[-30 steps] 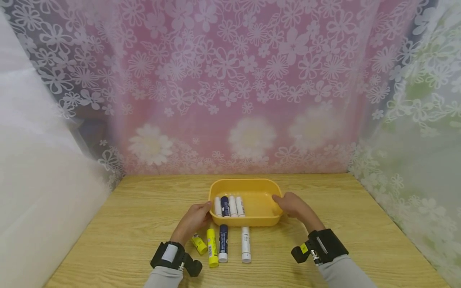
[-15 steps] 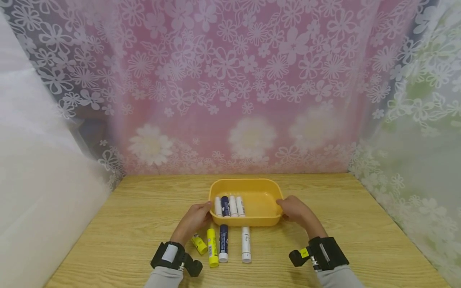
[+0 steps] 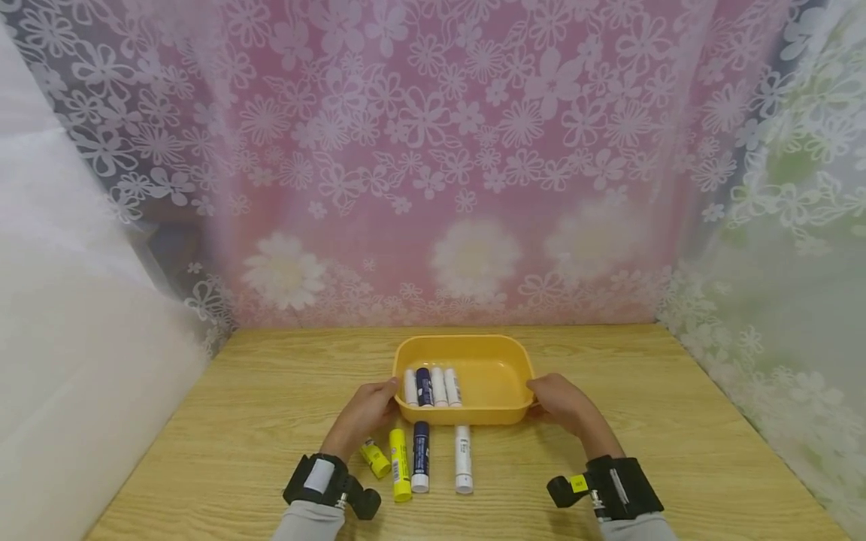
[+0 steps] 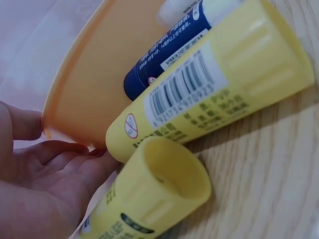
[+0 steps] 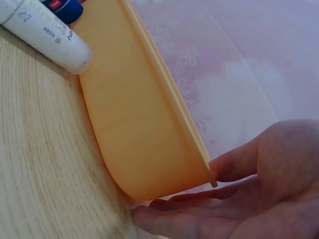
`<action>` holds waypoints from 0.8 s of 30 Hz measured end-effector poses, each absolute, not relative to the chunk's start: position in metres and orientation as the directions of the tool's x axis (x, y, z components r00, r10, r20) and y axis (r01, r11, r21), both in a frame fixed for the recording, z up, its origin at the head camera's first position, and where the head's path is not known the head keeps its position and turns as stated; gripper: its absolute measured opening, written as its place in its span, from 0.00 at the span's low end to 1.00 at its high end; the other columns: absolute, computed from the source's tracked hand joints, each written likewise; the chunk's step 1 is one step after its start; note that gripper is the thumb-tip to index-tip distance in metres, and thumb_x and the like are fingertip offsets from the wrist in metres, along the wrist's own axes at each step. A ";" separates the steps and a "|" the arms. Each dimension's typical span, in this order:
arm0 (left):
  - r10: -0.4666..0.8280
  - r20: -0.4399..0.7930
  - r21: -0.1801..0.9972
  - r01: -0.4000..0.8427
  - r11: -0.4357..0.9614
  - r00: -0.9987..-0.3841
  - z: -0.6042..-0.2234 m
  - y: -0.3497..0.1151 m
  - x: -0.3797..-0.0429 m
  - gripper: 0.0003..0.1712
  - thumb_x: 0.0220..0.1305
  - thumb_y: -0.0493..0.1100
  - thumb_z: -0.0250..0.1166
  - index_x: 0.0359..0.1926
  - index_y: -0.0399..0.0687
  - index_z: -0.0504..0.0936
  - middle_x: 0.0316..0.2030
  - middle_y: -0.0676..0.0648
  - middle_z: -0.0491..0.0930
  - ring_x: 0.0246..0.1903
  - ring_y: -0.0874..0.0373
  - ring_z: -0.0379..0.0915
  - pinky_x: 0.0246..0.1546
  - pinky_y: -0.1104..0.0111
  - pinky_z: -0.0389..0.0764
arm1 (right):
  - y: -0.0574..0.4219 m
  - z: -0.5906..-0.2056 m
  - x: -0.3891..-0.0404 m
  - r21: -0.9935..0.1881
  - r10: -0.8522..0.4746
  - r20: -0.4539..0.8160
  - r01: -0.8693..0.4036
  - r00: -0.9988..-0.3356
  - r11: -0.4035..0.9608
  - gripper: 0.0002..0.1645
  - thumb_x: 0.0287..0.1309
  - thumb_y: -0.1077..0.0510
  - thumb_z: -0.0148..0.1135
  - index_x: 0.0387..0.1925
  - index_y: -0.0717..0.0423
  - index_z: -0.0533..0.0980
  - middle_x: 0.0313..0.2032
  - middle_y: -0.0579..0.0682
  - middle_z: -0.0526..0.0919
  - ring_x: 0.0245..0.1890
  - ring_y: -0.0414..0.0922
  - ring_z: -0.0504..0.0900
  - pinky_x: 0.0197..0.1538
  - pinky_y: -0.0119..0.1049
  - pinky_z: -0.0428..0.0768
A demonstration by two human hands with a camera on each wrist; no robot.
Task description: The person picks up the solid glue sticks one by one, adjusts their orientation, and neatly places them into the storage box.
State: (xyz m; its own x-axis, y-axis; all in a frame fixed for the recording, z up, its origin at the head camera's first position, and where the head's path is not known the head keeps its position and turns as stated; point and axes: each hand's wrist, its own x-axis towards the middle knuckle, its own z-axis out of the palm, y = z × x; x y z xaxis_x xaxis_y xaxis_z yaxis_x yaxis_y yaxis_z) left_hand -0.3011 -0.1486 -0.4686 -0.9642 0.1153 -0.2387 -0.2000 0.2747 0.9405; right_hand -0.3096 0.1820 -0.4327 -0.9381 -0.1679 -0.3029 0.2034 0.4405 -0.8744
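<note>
A yellow-orange plastic tray (image 3: 487,415) sits between both hands, with several white and dark blue glue sticks (image 3: 424,387) side by side in its left half. My left hand (image 3: 365,412) holds its left end, thumb at the rim and fingers underneath. At the opposite end my right hand (image 3: 564,406) pinches the rim (image 5: 212,174) between thumb and fingers, the fingers extending below the wall. In front of the tray lie a long yellow glue stick (image 3: 401,466), a dark blue one (image 3: 420,458) and a white one (image 3: 463,460). Beside my left wrist is a yellow tube (image 4: 149,194) with a hollow end.
The wood-grain table (image 3: 284,376) ends at a pink flowered curtain (image 3: 433,188) behind the tray. A white sheet (image 3: 81,338) hangs on the left, and a pale flowered curtain (image 3: 778,300) on the right. Each wrist wears a black strap with a camera.
My right hand has slid slightly right and towards me, its thumb drawing back from inside the tray to the rim. The left hand and the glue sticks look the same.
</note>
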 end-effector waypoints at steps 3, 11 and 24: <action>0.115 -0.234 0.941 -0.195 0.278 -0.965 -0.469 -0.149 -0.301 0.37 0.80 0.59 0.44 0.73 0.34 0.65 0.72 0.35 0.67 0.72 0.37 0.62 0.67 0.46 0.71 | 0.181 -0.434 -0.310 -0.877 -0.170 -0.299 0.200 -0.939 0.437 0.27 0.75 0.60 0.38 0.61 0.81 0.66 0.56 0.70 0.75 0.51 0.58 0.81 0.62 0.56 0.79; 0.126 -0.237 0.944 -0.197 0.263 -0.963 -0.468 -0.149 -0.300 0.37 0.80 0.60 0.44 0.74 0.34 0.65 0.72 0.36 0.67 0.72 0.39 0.63 0.68 0.47 0.70 | 0.179 -0.436 -0.311 -0.884 -0.171 -0.284 0.189 -0.943 0.426 0.26 0.75 0.62 0.37 0.59 0.84 0.66 0.54 0.72 0.75 0.50 0.58 0.81 0.61 0.56 0.79; 0.120 -0.235 0.946 -0.199 0.256 -0.965 -0.468 -0.148 -0.300 0.38 0.80 0.60 0.44 0.73 0.34 0.65 0.72 0.35 0.66 0.72 0.37 0.62 0.67 0.47 0.71 | 0.178 -0.440 -0.310 -0.862 -0.114 -0.265 0.182 -0.957 0.473 0.28 0.77 0.61 0.38 0.62 0.84 0.65 0.57 0.73 0.75 0.53 0.58 0.81 0.60 0.56 0.80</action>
State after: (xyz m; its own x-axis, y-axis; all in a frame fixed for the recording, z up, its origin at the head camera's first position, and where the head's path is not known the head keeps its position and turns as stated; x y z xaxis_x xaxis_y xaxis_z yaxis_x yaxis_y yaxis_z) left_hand -0.3001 -0.1478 -0.4682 -0.9645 0.1195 -0.2354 -0.1991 0.2560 0.9459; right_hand -0.3102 0.1782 -0.4403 -0.9574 -0.1144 -0.2653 0.1823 0.4733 -0.8618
